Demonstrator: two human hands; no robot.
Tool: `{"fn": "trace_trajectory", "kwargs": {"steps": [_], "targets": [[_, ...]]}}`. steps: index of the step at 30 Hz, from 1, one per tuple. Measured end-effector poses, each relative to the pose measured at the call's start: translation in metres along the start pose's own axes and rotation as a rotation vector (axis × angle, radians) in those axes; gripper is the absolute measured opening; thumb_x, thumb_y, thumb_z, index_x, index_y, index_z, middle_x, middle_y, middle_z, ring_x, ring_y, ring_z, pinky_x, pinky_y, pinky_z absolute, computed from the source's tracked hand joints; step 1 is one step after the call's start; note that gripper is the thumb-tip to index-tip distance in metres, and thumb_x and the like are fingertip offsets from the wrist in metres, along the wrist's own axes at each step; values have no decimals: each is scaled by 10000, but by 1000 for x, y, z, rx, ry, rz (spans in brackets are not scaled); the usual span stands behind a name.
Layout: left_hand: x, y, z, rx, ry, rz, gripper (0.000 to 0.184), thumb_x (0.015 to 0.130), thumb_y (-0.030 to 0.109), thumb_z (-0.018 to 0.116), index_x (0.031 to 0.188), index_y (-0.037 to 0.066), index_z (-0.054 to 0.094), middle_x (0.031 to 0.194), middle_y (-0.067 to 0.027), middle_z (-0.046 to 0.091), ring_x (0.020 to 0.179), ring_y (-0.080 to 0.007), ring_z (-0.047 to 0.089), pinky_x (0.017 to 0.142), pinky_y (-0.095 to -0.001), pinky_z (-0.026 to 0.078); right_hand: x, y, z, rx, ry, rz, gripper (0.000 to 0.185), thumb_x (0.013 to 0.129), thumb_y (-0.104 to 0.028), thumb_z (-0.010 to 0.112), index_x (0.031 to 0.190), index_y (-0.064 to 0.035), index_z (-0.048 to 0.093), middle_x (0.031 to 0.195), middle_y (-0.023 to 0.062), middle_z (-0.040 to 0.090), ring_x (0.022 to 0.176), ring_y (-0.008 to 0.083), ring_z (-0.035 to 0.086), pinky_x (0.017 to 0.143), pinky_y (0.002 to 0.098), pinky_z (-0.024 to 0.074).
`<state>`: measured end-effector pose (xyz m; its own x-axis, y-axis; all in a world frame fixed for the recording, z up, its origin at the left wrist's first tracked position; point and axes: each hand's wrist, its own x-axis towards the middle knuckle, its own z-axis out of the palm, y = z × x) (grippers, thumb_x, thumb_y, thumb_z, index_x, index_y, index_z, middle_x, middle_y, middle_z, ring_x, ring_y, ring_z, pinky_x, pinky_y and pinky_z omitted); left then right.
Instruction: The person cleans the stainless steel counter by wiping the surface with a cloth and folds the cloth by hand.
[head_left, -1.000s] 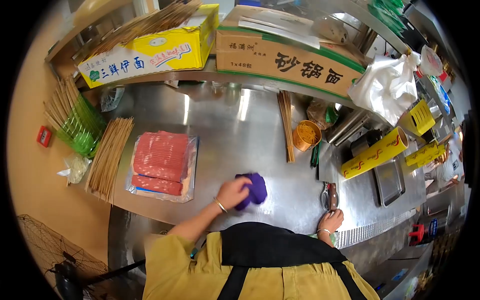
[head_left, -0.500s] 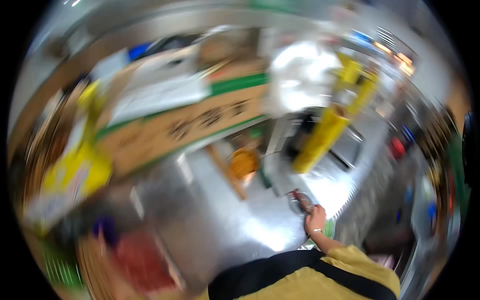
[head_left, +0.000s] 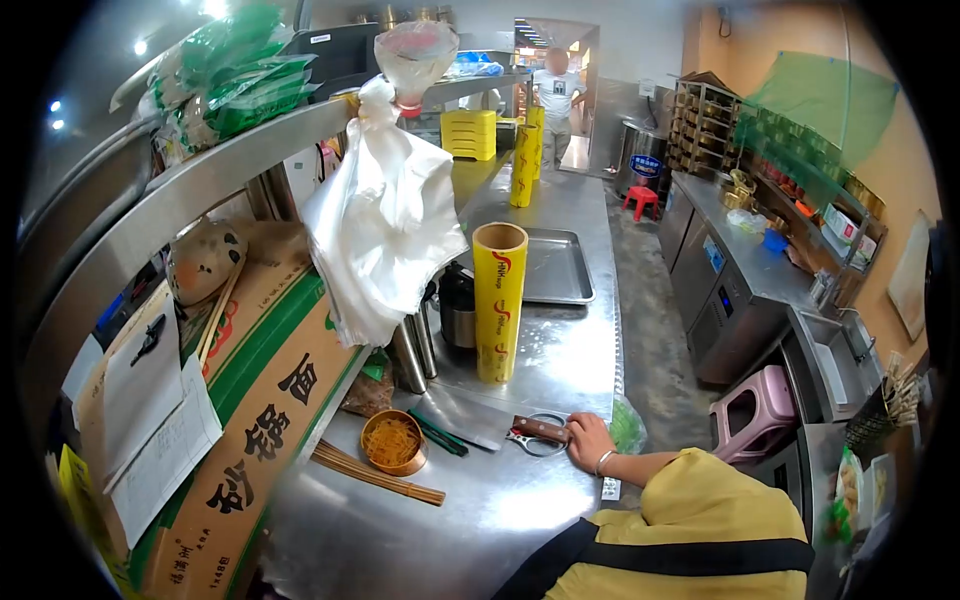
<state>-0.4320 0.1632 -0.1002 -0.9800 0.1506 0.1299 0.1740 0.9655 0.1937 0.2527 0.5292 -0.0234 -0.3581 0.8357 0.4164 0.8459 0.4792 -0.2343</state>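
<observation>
My right hand [head_left: 590,443] rests palm down on the steel counter near its right edge, fingers loosely bent, beside the end of a cleaver's brown handle [head_left: 541,430]. I see nothing held in it. The cleaver's blade [head_left: 462,414] points left, and scissors [head_left: 537,446] with metal loops lie at the handle. Out of the frame are my left hand and the purple cloth. Left of the cleaver are dark green strips [head_left: 438,434], a round container of orange shreds [head_left: 393,443] and a bundle of thin sticks [head_left: 378,474].
A yellow film roll [head_left: 497,303] stands upright before a metal tray [head_left: 556,266]. White plastic bags [head_left: 385,215] hang from the shelf, above a large carton [head_left: 240,440]. A person [head_left: 556,92] stands at the far doorway. On the right are a pink stool [head_left: 755,412] and another counter [head_left: 735,245].
The view has swung right and up. My left hand, the purple cloth and the pink meat slices have left the frame. My right hand stays beside the cleaver handle.
</observation>
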Motion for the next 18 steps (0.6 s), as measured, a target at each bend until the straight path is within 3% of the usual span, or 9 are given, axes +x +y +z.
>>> {"fn": "trace_trajectory", "kwargs": {"steps": [2,6,8,10,13,15,16,18], "targets": [[-16,60,32,-73,79,235,607,828,411,594,1276,32,439,903,-235,649,841,-394,628,753,-483,489,0,1,-2,4,-6,10,261,712,-88,573,966,-39,532,1094,143,515,1034,337,477,900,435,379],[-155,184,-61,-21,224,617,559,848,352,534,1280,8,446,940,-274,627,849,-409,621,753,-472,503,-2,6,-3,36,8,5,245,719,-91,575,955,-46,531,1079,144,513,1030,334,477,900,435,373],[-188,193,-42,-176,-145,542,573,845,341,532,1310,22,428,945,-277,624,853,-402,621,732,-479,502,-3,9,-4,61,13,9,240,721,-95,580,951,-50,532,1075,143,513,1027,334,478,903,435,371],[-231,192,-30,-402,-91,623,592,843,332,532,1346,48,401,860,-246,644,763,-408,625,661,-489,502,-5,13,-2,98,38,1,238,719,-100,587,946,-53,533,1070,141,515,1022,333,481,903,436,371],[-299,197,-73,-188,-212,585,625,843,329,533,1377,51,362,832,-237,653,731,-402,631,632,-491,498,-8,18,3,139,70,9,238,716,-110,595,940,-55,534,1058,132,522,1022,327,486,905,434,371],[-338,193,-89,-100,-417,578,667,845,358,527,1415,86,313,1016,-310,608,882,-367,638,783,-449,496,-9,21,4,158,94,4,240,715,-117,600,937,-57,535,1051,128,527,1019,321,488,902,432,373],[-358,191,-88,-94,-424,560,667,845,358,527,1415,86,313,1016,-310,608,882,-367,638,783,-449,496,-9,23,5,164,77,-6,240,715,-117,600,937,-57,535,1051,128,527,1019,321,488,902,432,373],[-398,180,-83,-160,-311,644,579,787,310,626,1278,33,493,898,-203,667,763,-353,647,685,-432,510,-9,25,6,190,92,6,243,715,-120,602,941,-59,535,1061,129,523,1026,322,483,902,432,368]]}}
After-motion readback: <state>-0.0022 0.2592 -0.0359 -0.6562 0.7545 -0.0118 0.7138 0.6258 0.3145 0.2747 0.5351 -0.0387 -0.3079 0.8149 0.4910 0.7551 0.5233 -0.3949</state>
